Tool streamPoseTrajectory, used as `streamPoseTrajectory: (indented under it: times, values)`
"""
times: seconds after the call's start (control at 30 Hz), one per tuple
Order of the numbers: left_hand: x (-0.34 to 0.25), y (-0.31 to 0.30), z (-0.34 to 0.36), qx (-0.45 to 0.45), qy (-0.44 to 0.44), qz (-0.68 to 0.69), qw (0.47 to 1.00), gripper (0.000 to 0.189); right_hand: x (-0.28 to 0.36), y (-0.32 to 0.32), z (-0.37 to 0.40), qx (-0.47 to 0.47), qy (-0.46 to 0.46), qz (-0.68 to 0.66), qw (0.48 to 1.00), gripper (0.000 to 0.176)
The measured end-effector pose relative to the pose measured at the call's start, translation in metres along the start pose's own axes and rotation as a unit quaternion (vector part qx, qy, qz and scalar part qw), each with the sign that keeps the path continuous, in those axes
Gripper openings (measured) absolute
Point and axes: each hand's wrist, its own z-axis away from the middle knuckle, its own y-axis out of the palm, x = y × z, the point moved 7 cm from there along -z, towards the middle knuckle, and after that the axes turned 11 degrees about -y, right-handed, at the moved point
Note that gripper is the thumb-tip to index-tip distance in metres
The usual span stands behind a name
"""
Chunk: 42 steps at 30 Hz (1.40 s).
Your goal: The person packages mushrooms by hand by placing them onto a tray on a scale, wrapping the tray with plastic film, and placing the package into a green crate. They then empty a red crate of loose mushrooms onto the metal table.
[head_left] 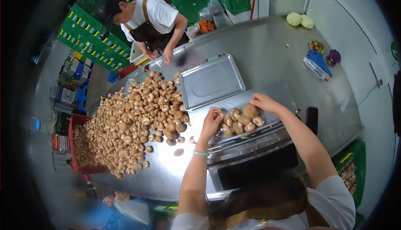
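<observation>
A clear plastic tray (221,134) of brown mushrooms (238,126) sits in front of me on a metal-topped machine (275,91). My left hand (211,123) is at the tray's left end, its thumb and fingers closed on a mushroom (216,110). At the tray's far right corner, my right hand (266,103) has its fingertips bent together against a large round mushroom (250,111); whether they grip it is hard to see. A big heap of loose mushrooms (129,121) covers the steel table (184,175) to the left.
An upturned-looking metal pan (212,82) lies beyond the tray. A red crate (75,163) of mushrooms stands at the heap's left end. Across the table a person (152,25) in an apron works with both hands. Cabbages (300,20) and a phone-like dark object (311,119) lie right.
</observation>
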Motion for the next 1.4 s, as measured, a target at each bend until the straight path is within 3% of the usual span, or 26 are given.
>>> streamPoseTrajectory:
  times: [0.03,0.1,0.17,0.23,0.3,0.33,0.4,0.47,0.53,0.6,0.63,0.67,0.7,0.73,0.77,0.83,0.93,1.03,1.1,1.17,1.23,1.3,1.37,1.4]
  values:
    - [0.002,0.001,0.002,0.046,-0.024,0.043,0.998,0.026,0.007,0.000,0.009,0.025,0.027,-0.069,0.997,0.029]
    - [0.002,0.002,0.015,0.070,-0.061,0.134,0.987,0.033,0.013,-0.004,0.020,0.048,0.073,-0.029,0.996,0.034]
    - [0.018,-0.005,0.004,0.023,-0.019,-0.032,0.999,0.025,0.004,-0.002,0.022,0.005,0.032,-0.046,0.998,0.038]
    - [0.012,-0.006,0.005,-0.056,0.101,-0.086,0.990,0.029,0.001,0.002,0.024,-0.042,-0.027,-0.015,0.999,0.040]
    - [-0.012,-0.002,0.020,-0.135,0.113,-0.285,0.942,0.031,0.007,0.000,0.026,-0.098,-0.104,0.069,0.987,0.040]
    - [-0.017,-0.001,0.025,-0.158,0.152,-0.295,0.930,0.034,0.002,0.001,0.027,-0.097,-0.081,0.078,0.989,0.038]
    - [-0.006,-0.001,0.032,-0.084,0.063,-0.161,0.981,0.036,0.035,-0.002,0.038,-0.112,-0.049,0.011,0.992,0.038]
    - [-0.010,0.007,0.063,0.017,-0.056,0.014,0.998,0.040,0.068,-0.010,0.058,-0.096,-0.009,-0.077,0.992,0.038]
    - [-0.019,0.013,0.111,0.036,-0.091,0.037,0.994,0.042,0.085,-0.005,0.086,-0.047,0.043,-0.184,0.981,0.038]
    - [-0.006,0.023,0.154,0.081,-0.159,0.042,0.983,0.044,0.084,0.006,0.122,-0.013,0.044,-0.199,0.979,0.037]
    - [0.007,0.029,0.172,0.105,-0.190,0.032,0.976,0.045,0.100,0.017,0.146,-0.003,0.110,-0.237,0.965,0.036]
    - [0.016,0.034,0.184,0.083,-0.159,0.012,0.984,0.045,0.081,0.024,0.163,-0.001,0.076,-0.207,0.975,0.033]
    - [0.028,0.045,0.195,0.063,-0.127,-0.009,0.990,0.046,0.076,0.028,0.180,0.022,0.051,-0.072,0.996,0.035]
    - [0.063,0.051,0.189,0.047,-0.090,-0.052,0.993,0.045,0.075,0.037,0.204,0.067,0.204,-0.068,0.974,0.035]
    - [0.088,0.054,0.185,0.012,-0.061,-0.097,0.993,0.044,0.056,0.045,0.210,0.040,0.049,0.042,0.997,0.036]
    - [0.117,0.064,0.189,-0.052,-0.005,-0.187,0.981,0.041,0.033,0.062,0.230,0.017,0.013,0.063,0.998,0.037]
    - [0.131,0.069,0.202,-0.164,-0.007,-0.247,0.955,0.037,-0.016,0.074,0.249,-0.006,0.050,0.076,0.996,0.031]
    - [0.122,0.059,0.225,-0.257,0.013,-0.232,0.938,0.029,-0.034,0.077,0.274,-0.089,0.160,-0.057,0.981,0.025]
    - [0.134,0.054,0.240,-0.296,0.068,-0.180,0.935,0.025,-0.031,0.077,0.280,-0.126,0.120,-0.051,0.983,0.031]
    - [0.156,0.058,0.246,-0.272,0.022,-0.123,0.954,0.021,-0.031,0.089,0.286,-0.186,0.078,-0.045,0.978,0.032]
    - [0.159,0.059,0.245,-0.276,0.023,-0.106,0.955,0.020,-0.034,0.108,0.288,-0.221,0.103,-0.027,0.970,0.026]
    - [0.161,0.052,0.238,-0.306,0.075,-0.096,0.944,0.019,-0.023,0.110,0.289,-0.261,0.071,-0.024,0.963,0.019]
    - [0.164,0.049,0.241,-0.312,0.092,-0.082,0.942,0.019,-0.035,0.095,0.306,-0.300,0.119,-0.167,0.932,0.014]
    - [0.157,0.043,0.245,-0.304,0.090,-0.074,0.946,0.018,-0.002,0.078,0.317,-0.312,0.158,-0.254,0.902,0.012]
